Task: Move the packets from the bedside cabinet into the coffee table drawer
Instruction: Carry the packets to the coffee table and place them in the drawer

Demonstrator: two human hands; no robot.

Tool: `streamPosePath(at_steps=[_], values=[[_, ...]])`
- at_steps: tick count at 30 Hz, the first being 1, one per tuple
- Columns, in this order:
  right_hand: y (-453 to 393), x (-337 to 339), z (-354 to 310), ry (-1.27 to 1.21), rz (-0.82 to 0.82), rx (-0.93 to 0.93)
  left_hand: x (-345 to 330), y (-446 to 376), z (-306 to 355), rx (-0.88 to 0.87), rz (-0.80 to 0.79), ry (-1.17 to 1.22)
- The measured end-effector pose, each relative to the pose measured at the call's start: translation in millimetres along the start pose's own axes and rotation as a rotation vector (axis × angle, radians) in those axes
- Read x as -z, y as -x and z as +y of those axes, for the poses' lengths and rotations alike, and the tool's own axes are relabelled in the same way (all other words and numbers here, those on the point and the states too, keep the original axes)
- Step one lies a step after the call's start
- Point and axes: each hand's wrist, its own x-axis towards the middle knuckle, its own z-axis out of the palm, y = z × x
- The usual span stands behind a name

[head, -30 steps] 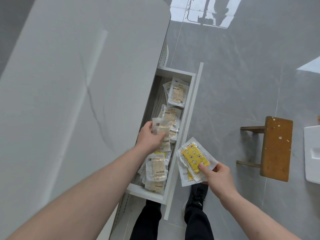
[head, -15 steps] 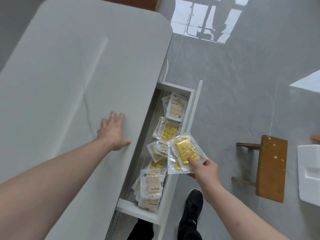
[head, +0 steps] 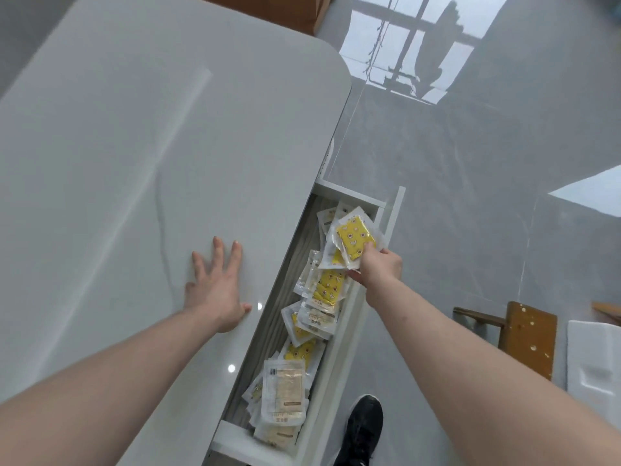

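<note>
The white coffee table drawer stands pulled out from under the pale table top. Several clear packets with yellow or beige contents lie along its length. My right hand grips a small stack of yellow packets over the far end of the drawer, above the packets lying there. My left hand rests flat on the table top beside the drawer, fingers spread, holding nothing.
A small wooden stool stands on the grey tiled floor to the right, with a white foam tray beyond it. My black shoe is beside the drawer front. A brown wooden piece sits past the table's far edge.
My left hand let go of a packet in the drawer and moved onto the table top. My right hand carried the yellow packets from beside the drawer front to over its far end.
</note>
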Motion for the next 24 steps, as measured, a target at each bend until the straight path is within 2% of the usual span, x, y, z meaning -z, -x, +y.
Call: streamPosePath(at_steps=[3,5,9,13,17,22,24], values=[[-2.7,-4.3,-10.9,-0.031,-0.009,-0.116,-4.2,-4.0,-2.1,-0.004,0.003,-0.009],[0.4,-3.2,-4.9,0.008,0.027,-0.13,-6.2,-5.9,-3.2,-0.008,0.007,-0.008],[24.6,2.6,34.1,0.028,0.056,-0.106,-6.9,-5.7,-5.8,-0.012,0.008,-0.01],[40.5,6.7,70.6,-0.05,0.005,-0.208,-6.2,-5.8,-5.9,-0.02,0.015,-0.002],[44.2,-1.6,79.2,-0.101,-0.015,-0.27,-5.6,-6.9,-5.5,-0.023,0.016,-0.015],[71.7,-5.4,100.0,0.029,-0.083,-0.445,-4.1,-7.3,-6.5,-0.015,0.011,-0.011],[88.3,0.5,107.9,0.124,-0.104,-0.409,-2.3,-5.6,-4.6,-0.018,0.0,-0.01]])
